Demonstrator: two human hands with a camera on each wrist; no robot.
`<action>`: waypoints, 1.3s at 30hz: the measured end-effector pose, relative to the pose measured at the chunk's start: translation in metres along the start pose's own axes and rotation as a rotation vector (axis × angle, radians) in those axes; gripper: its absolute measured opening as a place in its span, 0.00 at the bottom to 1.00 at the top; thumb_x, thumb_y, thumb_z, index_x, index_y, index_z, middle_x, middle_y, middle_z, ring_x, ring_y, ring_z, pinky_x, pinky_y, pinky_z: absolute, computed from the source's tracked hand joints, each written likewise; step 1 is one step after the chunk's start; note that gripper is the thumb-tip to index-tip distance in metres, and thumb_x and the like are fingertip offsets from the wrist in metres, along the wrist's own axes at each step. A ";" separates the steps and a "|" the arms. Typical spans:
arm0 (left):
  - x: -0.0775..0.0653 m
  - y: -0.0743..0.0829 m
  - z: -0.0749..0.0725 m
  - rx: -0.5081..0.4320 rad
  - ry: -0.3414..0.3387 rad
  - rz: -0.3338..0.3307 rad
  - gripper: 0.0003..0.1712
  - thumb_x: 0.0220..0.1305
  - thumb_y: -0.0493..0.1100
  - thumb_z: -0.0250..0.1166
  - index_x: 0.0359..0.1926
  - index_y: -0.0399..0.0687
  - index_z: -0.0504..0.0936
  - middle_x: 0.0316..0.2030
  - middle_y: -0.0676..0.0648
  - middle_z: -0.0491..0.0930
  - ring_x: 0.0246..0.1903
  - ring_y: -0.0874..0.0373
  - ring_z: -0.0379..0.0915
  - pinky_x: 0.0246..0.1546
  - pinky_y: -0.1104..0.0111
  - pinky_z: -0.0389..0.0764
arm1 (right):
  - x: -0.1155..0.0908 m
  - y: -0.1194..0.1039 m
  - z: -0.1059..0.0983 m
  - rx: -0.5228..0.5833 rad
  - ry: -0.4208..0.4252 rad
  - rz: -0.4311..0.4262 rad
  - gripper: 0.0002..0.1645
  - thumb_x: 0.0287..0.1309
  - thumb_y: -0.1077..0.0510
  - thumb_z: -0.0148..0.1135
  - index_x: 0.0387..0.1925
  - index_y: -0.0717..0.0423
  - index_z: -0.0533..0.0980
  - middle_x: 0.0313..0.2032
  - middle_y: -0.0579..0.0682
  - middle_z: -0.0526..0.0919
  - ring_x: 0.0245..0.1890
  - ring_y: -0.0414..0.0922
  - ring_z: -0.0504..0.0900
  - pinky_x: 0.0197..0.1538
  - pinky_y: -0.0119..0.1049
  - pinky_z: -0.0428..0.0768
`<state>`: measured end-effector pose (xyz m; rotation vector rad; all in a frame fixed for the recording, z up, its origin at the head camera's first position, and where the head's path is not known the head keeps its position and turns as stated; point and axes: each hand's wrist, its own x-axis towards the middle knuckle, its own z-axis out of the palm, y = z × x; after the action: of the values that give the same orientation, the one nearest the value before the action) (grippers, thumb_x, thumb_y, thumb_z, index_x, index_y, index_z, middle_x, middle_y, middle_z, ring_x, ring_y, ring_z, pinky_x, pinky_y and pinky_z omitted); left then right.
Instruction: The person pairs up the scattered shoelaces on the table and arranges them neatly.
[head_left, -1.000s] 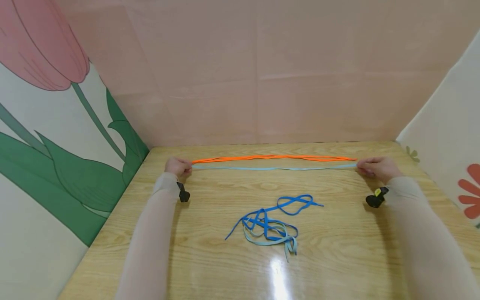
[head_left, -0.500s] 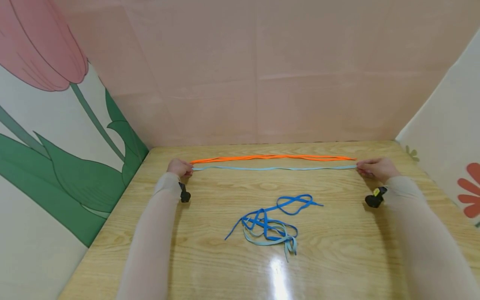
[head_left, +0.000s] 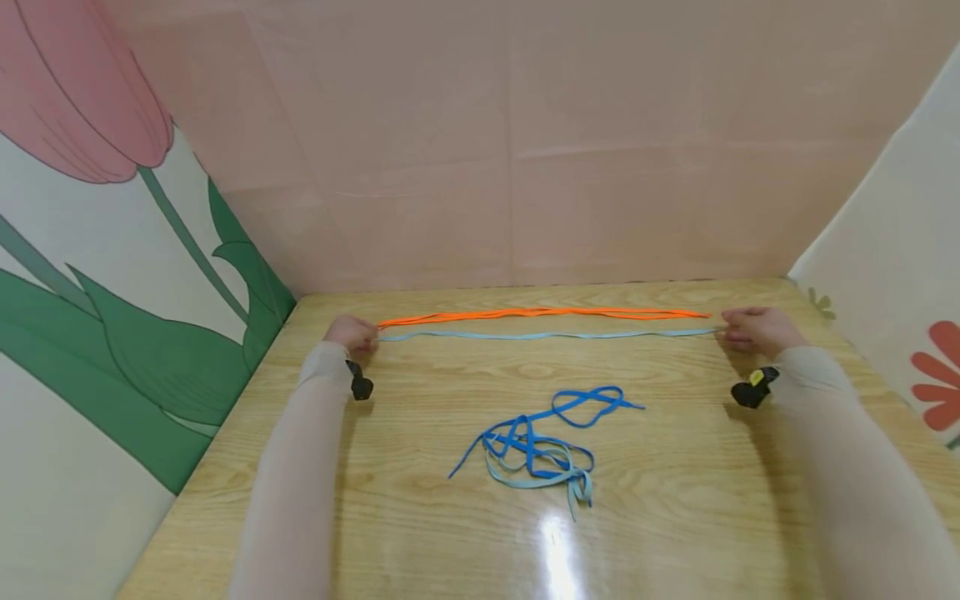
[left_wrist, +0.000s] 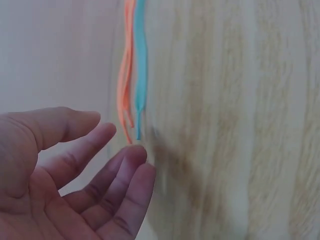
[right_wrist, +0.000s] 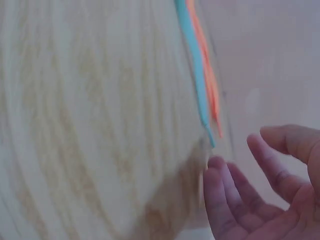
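Note:
A light blue shoelace (head_left: 543,337) lies stretched sideways on the table, just in front of a bundle of orange shoelaces (head_left: 517,314). At its left end is my left hand (head_left: 351,332). In the left wrist view, its relaxed fingers (left_wrist: 135,192) are beside the tips of the light blue lace (left_wrist: 141,75) and orange laces (left_wrist: 126,75), holding neither. My right hand (head_left: 763,330) is by the opposite end. The right wrist view shows its fingers (right_wrist: 240,200) loosely bent and apart from the light blue lace's tip (right_wrist: 212,140).
Nearer the middle of the wooden table (head_left: 420,533), a tangled blue shoelace (head_left: 531,454) lies over another light blue lace (head_left: 517,484). A pink backdrop (head_left: 420,167) rises behind the table, with flower-printed panels at both sides.
Both hands have let go of the light blue shoelace's ends and drawn slightly outward. The lace now lies on the table; the tangled laces and orange bundle stay put.

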<state>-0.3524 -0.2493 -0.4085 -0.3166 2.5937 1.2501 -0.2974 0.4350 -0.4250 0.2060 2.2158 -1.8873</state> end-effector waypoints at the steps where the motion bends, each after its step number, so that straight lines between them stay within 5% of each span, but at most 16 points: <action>1: -0.002 0.002 -0.001 0.017 0.009 0.004 0.21 0.66 0.41 0.57 0.57 0.35 0.77 0.46 0.39 0.80 0.37 0.55 0.78 0.39 0.66 0.81 | -0.001 -0.002 0.001 -0.021 0.016 -0.003 0.17 0.71 0.54 0.49 0.27 0.33 0.77 0.28 0.30 0.81 0.30 0.31 0.83 0.40 0.28 0.83; 5: -0.013 0.016 -0.001 0.057 0.019 0.034 0.24 0.69 0.45 0.54 0.61 0.38 0.74 0.55 0.37 0.77 0.49 0.47 0.77 0.48 0.61 0.81 | -0.006 -0.012 0.012 -0.125 0.057 -0.034 0.06 0.71 0.51 0.49 0.42 0.42 0.73 0.30 0.23 0.77 0.33 0.27 0.82 0.43 0.28 0.83; 9: -0.021 0.037 0.007 0.053 -0.014 0.112 0.23 0.72 0.48 0.53 0.62 0.41 0.73 0.58 0.37 0.75 0.54 0.44 0.75 0.55 0.56 0.78 | -0.010 -0.021 0.028 -0.246 0.037 -0.067 0.21 0.71 0.48 0.49 0.58 0.56 0.65 0.31 0.21 0.76 0.37 0.25 0.81 0.47 0.29 0.82; 16: -0.060 0.082 0.054 0.177 -0.132 0.355 0.14 0.71 0.43 0.56 0.53 0.43 0.79 0.49 0.40 0.80 0.47 0.45 0.77 0.46 0.59 0.79 | -0.010 -0.026 0.053 -0.256 -0.025 -0.078 0.24 0.72 0.50 0.49 0.59 0.63 0.65 0.32 0.24 0.78 0.38 0.29 0.82 0.48 0.32 0.82; 19: -0.084 0.095 0.077 0.305 -0.252 0.469 0.11 0.70 0.43 0.57 0.48 0.45 0.81 0.45 0.42 0.81 0.43 0.48 0.78 0.41 0.63 0.79 | -0.008 -0.025 0.059 -0.275 -0.041 -0.091 0.30 0.73 0.50 0.47 0.63 0.70 0.61 0.31 0.24 0.78 0.38 0.29 0.82 0.48 0.33 0.82; 22: -0.105 0.104 0.094 0.471 -0.470 0.542 0.10 0.70 0.42 0.58 0.46 0.44 0.82 0.42 0.43 0.83 0.40 0.51 0.78 0.40 0.63 0.79 | -0.007 -0.025 0.064 -0.290 -0.050 -0.094 0.33 0.73 0.51 0.46 0.65 0.74 0.57 0.32 0.24 0.78 0.39 0.29 0.82 0.49 0.34 0.82; 26: -0.125 0.107 0.105 0.702 -0.798 0.551 0.09 0.69 0.40 0.60 0.41 0.44 0.85 0.35 0.47 0.84 0.32 0.58 0.76 0.38 0.67 0.77 | -0.007 -0.026 0.068 -0.300 -0.069 -0.077 0.34 0.73 0.49 0.46 0.66 0.72 0.56 0.33 0.24 0.77 0.41 0.29 0.82 0.51 0.34 0.81; 29: -0.133 0.105 0.112 0.822 -0.910 0.534 0.07 0.66 0.39 0.62 0.38 0.46 0.87 0.29 0.54 0.82 0.28 0.65 0.72 0.35 0.73 0.73 | -0.006 -0.027 0.070 -0.300 -0.080 -0.070 0.34 0.74 0.48 0.46 0.66 0.71 0.56 0.35 0.25 0.77 0.42 0.29 0.82 0.52 0.34 0.81; 39: -0.135 0.097 0.133 0.835 -0.776 0.640 0.11 0.63 0.42 0.66 0.46 0.52 0.85 0.41 0.56 0.82 0.38 0.65 0.75 0.40 0.71 0.77 | -0.007 -0.026 0.076 -0.264 -0.089 -0.069 0.30 0.74 0.51 0.45 0.64 0.72 0.58 0.35 0.28 0.79 0.40 0.29 0.82 0.50 0.33 0.81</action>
<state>-0.2374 -0.0739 -0.3753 0.9939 2.2467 0.1843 -0.2909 0.3556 -0.4095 0.0002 2.4071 -1.5792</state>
